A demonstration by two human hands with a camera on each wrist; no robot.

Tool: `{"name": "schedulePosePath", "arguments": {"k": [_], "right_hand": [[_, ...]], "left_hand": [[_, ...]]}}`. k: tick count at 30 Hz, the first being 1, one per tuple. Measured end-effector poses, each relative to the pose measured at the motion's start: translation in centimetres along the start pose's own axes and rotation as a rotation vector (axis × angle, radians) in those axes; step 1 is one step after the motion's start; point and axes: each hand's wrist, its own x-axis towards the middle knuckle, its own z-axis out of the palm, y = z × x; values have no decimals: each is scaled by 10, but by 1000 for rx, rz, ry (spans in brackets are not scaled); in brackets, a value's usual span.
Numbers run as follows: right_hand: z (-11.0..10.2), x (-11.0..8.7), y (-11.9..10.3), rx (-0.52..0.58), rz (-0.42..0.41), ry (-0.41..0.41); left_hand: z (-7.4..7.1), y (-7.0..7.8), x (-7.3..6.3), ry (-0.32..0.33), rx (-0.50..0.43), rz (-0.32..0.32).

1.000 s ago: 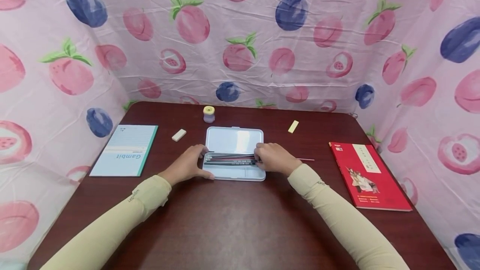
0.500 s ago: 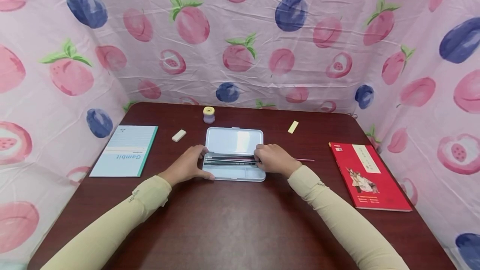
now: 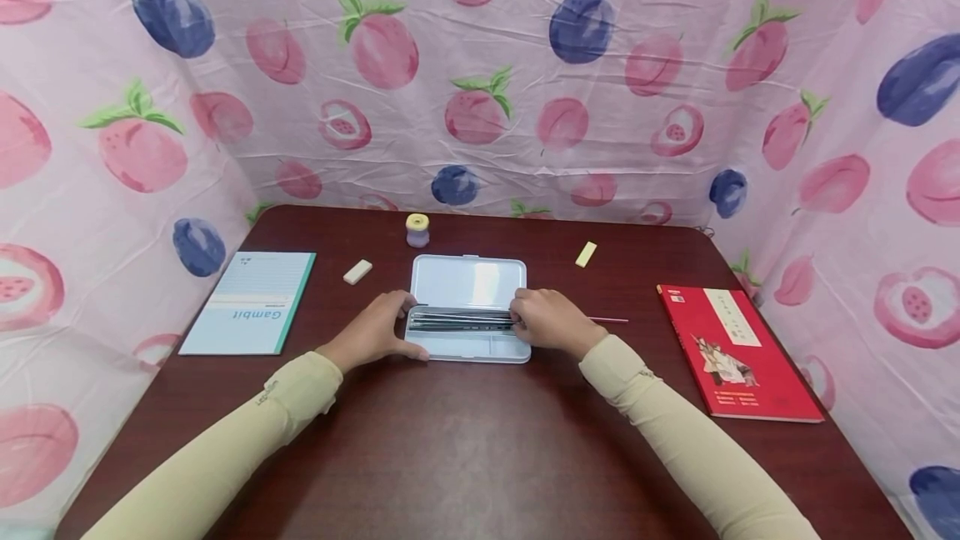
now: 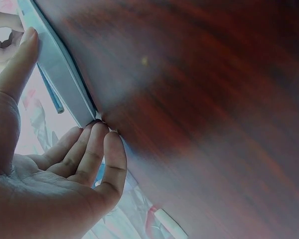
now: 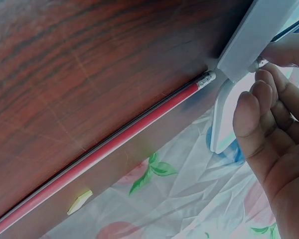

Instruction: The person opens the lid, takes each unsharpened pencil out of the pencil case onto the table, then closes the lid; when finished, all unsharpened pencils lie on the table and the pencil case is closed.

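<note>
A pale blue pencil case (image 3: pixel 450 346) lies on the table with its lid (image 3: pixel 442 280) swung back. Several dark pencils (image 3: pixel 457 325) rest lengthwise in its rear part. My left hand (image 3: pixel 375 327) grips the case's left end, thumb at the front edge and fingertips at the far corner; the left wrist view shows the fingers (image 4: pixel 92 154) curled against that end. At the right end my right hand (image 3: pixel 551 319) reaches over the rim, its thumb and forefinger pinching the end of a pencil (image 5: pixel 260 63). A red pencil (image 5: pixel 114 134) with an eraser tip lies on the table beside the case.
Behind the case stand a yellow-topped, purple-grey sharpener-like object (image 3: pixel 417 230), a white eraser (image 3: pixel 358 271) and a yellow strip (image 3: pixel 587 254). A light blue notebook (image 3: pixel 251 302) is at left, a red book (image 3: pixel 738 352) at right. Patterned cloth (image 3: pixel 480 65) encloses the table.
The pencils in the case have shifted a little, with the red one among them less visible now. My right hand has moved very slightly to the right; the left stays put.
</note>
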Motion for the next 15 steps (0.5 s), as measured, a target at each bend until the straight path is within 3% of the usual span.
{"name": "schedulePosePath", "arguments": {"k": [15], "right_hand": [[-8, -16, 10, -21, 43, 14]], "left_hand": [[-1, 0, -1, 5, -7, -4]]}}
